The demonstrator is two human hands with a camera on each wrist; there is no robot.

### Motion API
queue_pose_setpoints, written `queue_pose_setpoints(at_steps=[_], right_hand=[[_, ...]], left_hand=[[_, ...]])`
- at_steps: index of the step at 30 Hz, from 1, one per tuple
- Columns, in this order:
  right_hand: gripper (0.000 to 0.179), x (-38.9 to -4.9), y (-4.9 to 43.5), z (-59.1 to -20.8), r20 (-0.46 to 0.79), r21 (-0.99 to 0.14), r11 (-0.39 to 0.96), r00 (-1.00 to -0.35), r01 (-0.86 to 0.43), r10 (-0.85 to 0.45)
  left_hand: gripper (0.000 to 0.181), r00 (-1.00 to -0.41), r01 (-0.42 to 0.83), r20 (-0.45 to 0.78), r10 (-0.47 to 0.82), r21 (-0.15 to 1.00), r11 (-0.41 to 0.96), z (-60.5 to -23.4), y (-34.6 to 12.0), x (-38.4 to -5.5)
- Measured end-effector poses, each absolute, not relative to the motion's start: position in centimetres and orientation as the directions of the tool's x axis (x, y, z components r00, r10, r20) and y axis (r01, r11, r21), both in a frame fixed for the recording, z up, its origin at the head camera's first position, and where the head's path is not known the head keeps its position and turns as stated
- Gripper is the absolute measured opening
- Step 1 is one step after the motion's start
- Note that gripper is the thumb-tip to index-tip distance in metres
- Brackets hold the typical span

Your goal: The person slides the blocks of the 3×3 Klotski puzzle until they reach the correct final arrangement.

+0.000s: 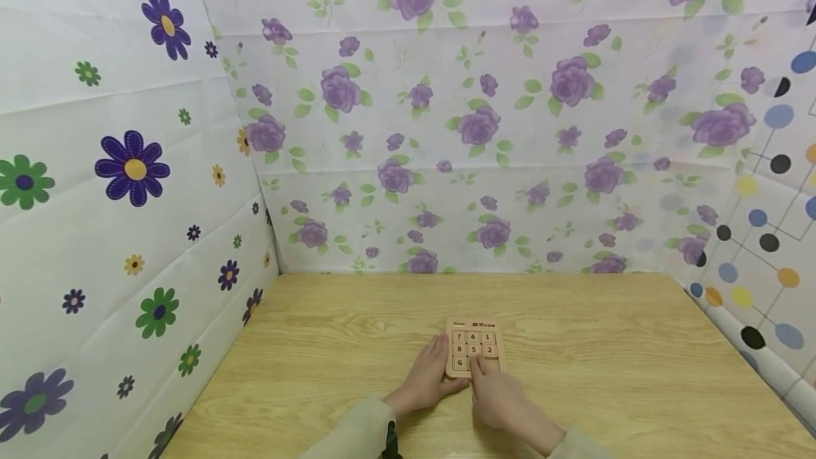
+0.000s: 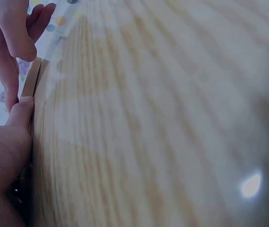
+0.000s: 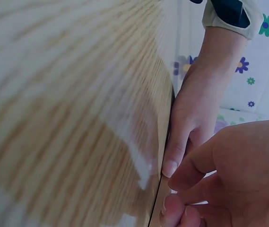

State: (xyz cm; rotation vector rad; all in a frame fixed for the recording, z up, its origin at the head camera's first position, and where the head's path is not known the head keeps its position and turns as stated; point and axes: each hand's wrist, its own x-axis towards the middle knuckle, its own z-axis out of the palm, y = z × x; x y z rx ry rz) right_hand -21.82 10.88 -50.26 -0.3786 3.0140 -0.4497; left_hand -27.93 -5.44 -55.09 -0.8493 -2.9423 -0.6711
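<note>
A wooden number sliding puzzle (image 1: 450, 356) lies flat on the table, its square tiles printed with digits. Tiles 7, 4, 1 form the top row, with 8, 5, 2 below and a 6 (image 1: 460, 363) at the lower left. My left hand (image 1: 426, 376) holds the board at its left side, fingers along that edge and thumb at the near edge. With its fingertips, my right hand (image 1: 500, 395) touches the bottom row and hides part of it. In the right wrist view, the right hand's other fingers (image 3: 172, 208) are loosely bent beside the board's edge.
The light wood-grain table (image 1: 319, 346) stretches out around the board. A purple rose-print cloth (image 1: 446, 183) hangs behind it, a daisy-print cloth (image 1: 83, 246) at left and a dotted cloth (image 1: 765, 261) at right. A dark band (image 1: 391, 440) sits at the left sleeve.
</note>
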Motion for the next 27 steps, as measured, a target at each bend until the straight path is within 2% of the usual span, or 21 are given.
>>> queue_pose_setpoints(at_steps=[7, 27], right_hand=[[0.055, -21.89, 11.02, -50.25, -0.054, -0.262, 0.94, -0.969, -0.22, -0.242], [0.055, -21.86, 11.72, -50.58, -0.086, -0.267, 0.943, -0.969, -0.201, -0.231]], left_hand=[[0.097, -0.848, 0.519, 0.134, 0.512, 0.397, 0.757, -55.23, -5.53, -28.07], [0.096, -0.843, 0.526, 0.138, 0.52, 0.417, 0.741, -55.05, -5.42, -27.92]])
